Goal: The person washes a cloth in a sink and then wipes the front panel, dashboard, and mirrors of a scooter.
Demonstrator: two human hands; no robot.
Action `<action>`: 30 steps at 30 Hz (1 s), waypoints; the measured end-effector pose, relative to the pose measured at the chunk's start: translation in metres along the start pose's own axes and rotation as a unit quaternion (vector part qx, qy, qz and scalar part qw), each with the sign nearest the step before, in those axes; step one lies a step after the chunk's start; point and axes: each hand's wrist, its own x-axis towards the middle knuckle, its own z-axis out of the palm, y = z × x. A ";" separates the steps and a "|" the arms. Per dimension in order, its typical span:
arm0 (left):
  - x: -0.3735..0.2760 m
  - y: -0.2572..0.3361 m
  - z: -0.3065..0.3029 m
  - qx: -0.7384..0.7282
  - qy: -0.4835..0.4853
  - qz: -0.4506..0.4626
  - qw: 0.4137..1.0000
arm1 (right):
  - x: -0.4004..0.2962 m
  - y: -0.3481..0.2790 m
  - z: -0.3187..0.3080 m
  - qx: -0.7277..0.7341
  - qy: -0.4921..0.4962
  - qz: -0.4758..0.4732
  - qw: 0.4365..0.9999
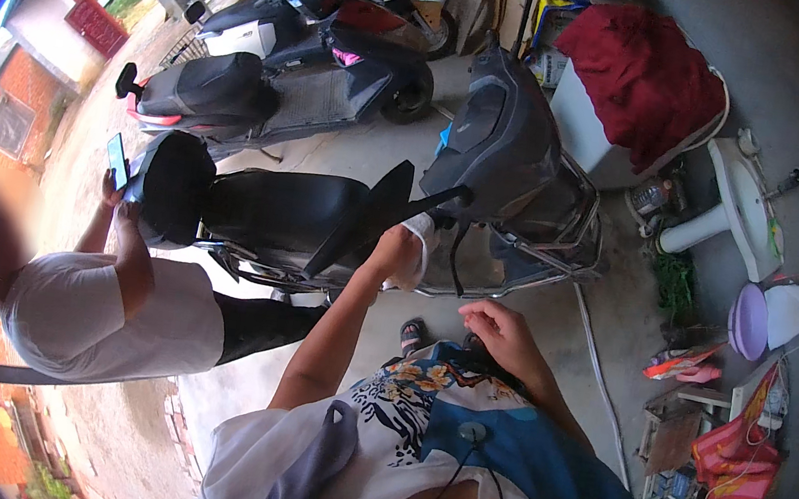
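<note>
My left hand (398, 251) grips a white cloth (414, 251) beside the handlebar of a dark electric scooter (505, 135). The handlebar's brake lever (457, 257) points down just right of the cloth. Behind the bars runs the scooter's long black seat (287, 208), with a black top box (171, 188) at its rear. My right hand (499, 328) hovers in front of my body, loosely curled, and I see nothing in it. Part of its palm is hidden.
A person (112, 302) stands at the left by the top box, holding a phone (117, 161). Another scooter (276, 97) is parked beyond. To the right are a red cloth (641, 84), a pedestal sink (742, 207), a purple basin (748, 322) and a floor hose (599, 374).
</note>
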 end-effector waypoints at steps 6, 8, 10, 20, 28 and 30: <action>-0.027 -0.015 0.001 -0.128 -0.024 -0.016 0.991 | 0.013 -0.007 0.026 0.029 0.018 0.027 0.999; -0.039 -0.015 -0.004 -0.210 0.009 -0.030 0.977 | 0.021 -0.006 0.035 0.021 0.037 0.007 0.999; -0.067 0.000 -0.025 -0.170 0.023 -0.019 0.985 | 0.026 -0.011 0.045 0.039 0.028 0.018 0.999; -0.146 0.026 -0.103 -0.642 -0.031 -0.029 0.766 | 0.059 0.026 0.091 0.127 0.031 0.021 0.991; -0.120 0.081 -0.124 -0.862 -0.237 -0.017 0.448 | 0.056 0.015 0.090 0.487 -0.054 0.162 0.856; -0.110 0.074 -0.102 -0.865 -0.273 -0.078 0.414 | 0.054 0.006 0.091 0.467 -0.006 0.183 0.865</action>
